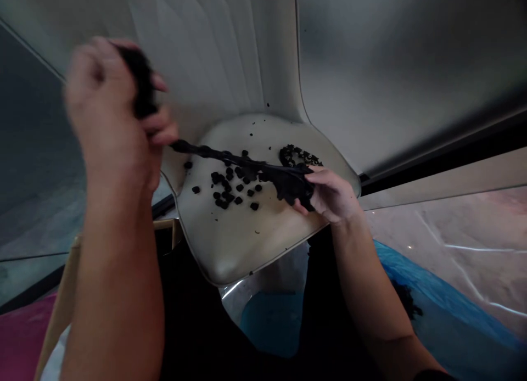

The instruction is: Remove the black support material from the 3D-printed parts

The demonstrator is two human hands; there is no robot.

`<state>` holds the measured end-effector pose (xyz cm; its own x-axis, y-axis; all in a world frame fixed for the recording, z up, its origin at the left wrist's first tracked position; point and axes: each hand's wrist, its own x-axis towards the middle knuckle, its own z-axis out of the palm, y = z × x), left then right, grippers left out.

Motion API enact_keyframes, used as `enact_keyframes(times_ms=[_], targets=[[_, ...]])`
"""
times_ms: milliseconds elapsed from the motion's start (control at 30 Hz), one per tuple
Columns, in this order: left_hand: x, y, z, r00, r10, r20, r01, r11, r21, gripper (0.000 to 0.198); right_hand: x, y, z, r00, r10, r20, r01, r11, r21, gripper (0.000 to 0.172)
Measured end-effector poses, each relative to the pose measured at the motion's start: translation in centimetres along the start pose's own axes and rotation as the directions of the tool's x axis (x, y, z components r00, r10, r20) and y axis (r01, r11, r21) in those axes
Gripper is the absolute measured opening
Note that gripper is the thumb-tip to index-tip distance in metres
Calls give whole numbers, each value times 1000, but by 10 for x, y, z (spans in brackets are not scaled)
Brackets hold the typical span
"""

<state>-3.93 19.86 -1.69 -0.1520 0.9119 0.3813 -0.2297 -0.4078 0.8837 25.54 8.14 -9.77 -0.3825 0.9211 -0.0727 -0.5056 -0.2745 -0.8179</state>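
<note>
- From the head view, the left hand, raised and blurred, is clenched on one end of a soft black strand, its fingers curled tightly around a dark bunch of it
- The right hand grasps the strand's wider, ragged other end, low over a cream vinyl chair seat, and the strand stretches between the hands across the seat
- Black lumps lie scattered on the seat, and a lacy black patch sits just beyond the right hand
- The strand looks light, soft and pliable, and apt to tear at its thin, beaded neck; the thicker ends seem the surer places to hold
- Beyond the right forearm, a blue plastic sheet lies below the seat
</note>
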Motion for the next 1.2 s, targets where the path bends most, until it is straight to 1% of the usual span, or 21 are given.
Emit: enact_keyframes(times_ms=[33,67,100,133,167,200,233,267,300,367,467,600,633,700,800,867,933,1000,1033,1133,1200], targets=[[-12,1,17,990,-45,137,34,996,81,42,1,-3,2,998,-44,-46,44,999,4,18],[-25,3,32,960,-76,271,26,983,180,51,2,-5,5,993,-81,-85,82,997,4,15],[-36,5,45,927,-90,365,-35,946,323,49,3,-7,8,987,-109,-121,111,994,4,14],[-46,9,55,862,-184,473,-77,874,479,47,3,-10,11,981,-126,-149,128,992,1,13],[-54,12,62,799,-271,537,-119,804,583,46,3,-12,14,977,-129,-168,130,991,-6,12],[-60,15,68,717,-393,576,-135,732,668,47,2,-14,17,975,-126,-184,126,992,-15,11],[-65,17,73,649,-479,591,-142,687,712,50,1,-16,18,973,-121,-199,117,993,-31,11],[-69,18,76,599,-536,595,-142,660,738,48,0,-18,18,970,-117,-211,109,993,-51,10],[-71,19,79,566,-569,596,-144,644,751,42,-2,-20,18,968,-115,-222,102,992,-72,10],[-74,19,83,561,-571,599,-161,635,756,26,-5,-24,14,960,-109,-257,85,991,-103,10],[-75,21,86,569,-564,598,-171,630,758,32,-8,-28,8,937,-95,-336,56,991,-124,9],[-76,27,89,549,-573,609,-165,640,751,32,-7,-21,1,905,-129,-405,64,983,-171,17],[-76,28,90,551,-574,606,-158,641,751,32,-7,-18,0,905,-143,-400,75,981,-182,19],[-78,27,92,573,-569,590,-145,638,756,32,-6,-12,-1,924,-170,-342,101,972,-210,21],[-82,23,97,614,-544,572,-172,616,769,33,-8,-11,1,955,-231,-186,156,924,-348,20],[-85,21,99,638,-526,563,-220,576,787,33,-9,-13,4,955,-271,-120,181,853,-489,20],[-88,19,100,661,-514,547,-285,502,816,35,-9,-15,8,940,-310,-143,159,768,-621,23],[-90,17,100,671,-507,541,-361,414,836,38,-7,-13,10,907,-385,-172,134,649,-749,28],[-92,16,100,673,-497,548,-400,379,835,40,-5,-12,10,889,-429,-160,134,578,-805,30],[-99,13,100,678,-421,602,-504,329,798,44,2,-5,8,838,-541,-75,158,372,-915,34],[-103,11,102,689,-356,631,-559,293,775,40,6,-1,4,800,-597,-64,139,289,-947,33]])
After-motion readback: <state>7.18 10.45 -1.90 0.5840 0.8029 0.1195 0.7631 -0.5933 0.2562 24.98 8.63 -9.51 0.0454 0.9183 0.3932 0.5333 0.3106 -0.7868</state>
